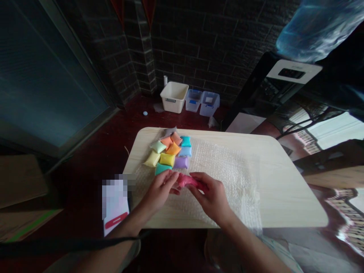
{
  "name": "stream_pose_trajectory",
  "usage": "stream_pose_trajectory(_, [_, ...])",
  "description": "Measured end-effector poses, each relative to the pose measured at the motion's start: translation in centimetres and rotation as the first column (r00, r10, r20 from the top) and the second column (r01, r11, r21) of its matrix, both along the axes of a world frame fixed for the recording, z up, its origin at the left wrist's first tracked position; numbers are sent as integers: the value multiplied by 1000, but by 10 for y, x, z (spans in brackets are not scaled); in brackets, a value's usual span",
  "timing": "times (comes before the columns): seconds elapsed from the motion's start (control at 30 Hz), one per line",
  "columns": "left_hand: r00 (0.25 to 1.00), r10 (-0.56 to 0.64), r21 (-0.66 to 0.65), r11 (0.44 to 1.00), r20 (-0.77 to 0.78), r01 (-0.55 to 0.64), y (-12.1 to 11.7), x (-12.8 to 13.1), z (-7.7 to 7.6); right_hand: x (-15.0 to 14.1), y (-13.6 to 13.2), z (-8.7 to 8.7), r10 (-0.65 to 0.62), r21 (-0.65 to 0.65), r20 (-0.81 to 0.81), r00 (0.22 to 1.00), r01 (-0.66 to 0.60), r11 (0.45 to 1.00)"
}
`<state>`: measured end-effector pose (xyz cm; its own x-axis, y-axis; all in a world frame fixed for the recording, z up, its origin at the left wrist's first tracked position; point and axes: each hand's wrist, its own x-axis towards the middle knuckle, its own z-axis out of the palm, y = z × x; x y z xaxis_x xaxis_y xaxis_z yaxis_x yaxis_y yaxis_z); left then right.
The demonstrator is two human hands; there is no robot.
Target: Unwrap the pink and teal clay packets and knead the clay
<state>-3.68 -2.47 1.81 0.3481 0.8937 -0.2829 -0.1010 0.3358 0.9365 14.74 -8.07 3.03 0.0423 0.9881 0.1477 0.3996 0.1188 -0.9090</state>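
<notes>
A shiny red-pink packet of soft clay (186, 181) is held between my two hands, over the front half of the table. My left hand (162, 186) pinches its left end, where some clear wrapper shows. Around its right end, the fingers and thumb of my right hand (212, 192) are closed. Just beyond my left hand lies a heap of small pillow-shaped packets in several colours, among them a teal packet (163, 169), a yellow packet (167, 159), a purple packet (181, 162) and an orange packet (173, 148).
Bubble wrap (227, 178) spreads over the pale wooden table (278, 170). A phone-like screen (116, 206) stands left of the table. On the floor behind are a cream basket (174, 98) and two clear bins (209, 103). A water dispenser (294, 71) rises at the right.
</notes>
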Motion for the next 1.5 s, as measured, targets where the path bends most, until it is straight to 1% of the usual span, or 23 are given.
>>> stream_pose_trajectory(0.07, [998, -41, -88, 995, 53, 46, 3, -2, 2, 3, 2, 1, 11, 45, 73, 997, -15, 999])
stream_pose_trajectory(0.1, [997, -39, -106, 993, 70, 47, 4, -4, 3, 4, 3, 1, 17, 69, 98, 995, -23, 997])
stream_pose_trajectory(0.13, [997, -11, -107, 994, 74, 19, 5, -5, 3, 5, 3, 1, 14, 87, 115, 993, -24, 996])
stream_pose_trajectory(0.27, [995, 94, -12, 995, -12, -94, 7, -7, 2, 4, 2, 0, -2, 117, 150, 989, -16, 993])
stream_pose_trajectory(0.37, [980, 181, 52, 983, -80, -177, 6, -6, 6, 1, 0, 1, -21, 124, 159, 987, 1, 992])
stream_pose_trajectory(0.47, [972, 207, 111, 974, -114, -195, 4, -5, 12, -1, -1, 3, -33, 136, 162, 986, 11, 991])
stream_pose_trajectory(0.57, [965, 154, 237, 966, -210, -103, 5, -7, 13, 1, 0, 7, -26, 160, 152, 988, 2, 987])
stream_pose_trajectory(0.63, [967, 118, 265, 963, -224, -56, 7, -10, 11, 4, 1, 10, -11, 199, 169, 986, -23, 980])
stream_pose_trajectory(0.67, [976, 99, 237, 970, -196, -51, 9, -11, 10, 6, 2, 12, 2, 224, 188, 982, -45, 974])
stream_pose_trajectory(0.73, [994, 52, 117, 992, -93, -41, 13, -14, 7, 8, 3, 14, 33, 277, 236, 971, -99, 956])
stream_pose_trajectory(0.8, [1000, -30, 9, 1000, 0, 30, 16, -17, 6, 9, 4, 14, 65, 317, 278, 958, -155, 936])
stream_pose_trajectory(0.83, [997, -81, -15, 997, 21, 81, 17, -19, 6, 10, 4, 13, 76, 332, 293, 953, -176, 927])
stream_pose_trajectory(0.87, [991, -129, -19, 991, 23, 130, 17, -20, 7, 10, 4, 12, 85, 343, 305, 949, -193, 919])
stream_pose_trajectory(0.93, [977, -209, 6, 978, -32, 209, 18, -23, 10, 11, 4, 9, 98, 362, 320, 942, -217, 907])
stream_pose_trajectory(1.03, [958, -239, 62, 966, -157, 251, 19, -26, 17, 13, 4, 7, 117, 382, 335, 935, -248, 890])
stream_pose_trajectory(1.1, [951, -218, 93, 965, -221, 244, 19, -27, 21, 13, 3, 7, 128, 378, 340, 932, -260, 888])
stream_pose_trajectory(1.17, [950, -173, 109, 972, -259, 206, 19, -28, 24, 13, 3, 9, 137, 355, 331, 933, -258, 899])
stream_pose_trajectory(1.27, [962, -96, 83, 989, -257, 121, 17, -28, 28, 12, 2, 10, 168, 281, 294, 941, -253, 926])
stream_pose_trajectory(1.33, [972, -76, 53, 995, -223, 90, 16, -28, 28, 12, 2, 10, 187, 211, 259, 948, -244, 946])
stream_pose_trajectory(1.4, [977, -89, 37, 994, -193, 98, 15, -27, 27, 12, 2, 9, 184, 151, 229, 956, -222, 963])
stream_pose_trajectory(1.43, [975, -103, 52, 992, -195, 115, 15, -27, 26, 13, 2, 8, 175, 133, 217, 960, -206, 969])
stream_pose_trajectory(1.5, [956, -119, 146, 976, -269, 162, 14, -26, 24, 13, 2, 8, 153, 123, 205, 967, -181, 976])
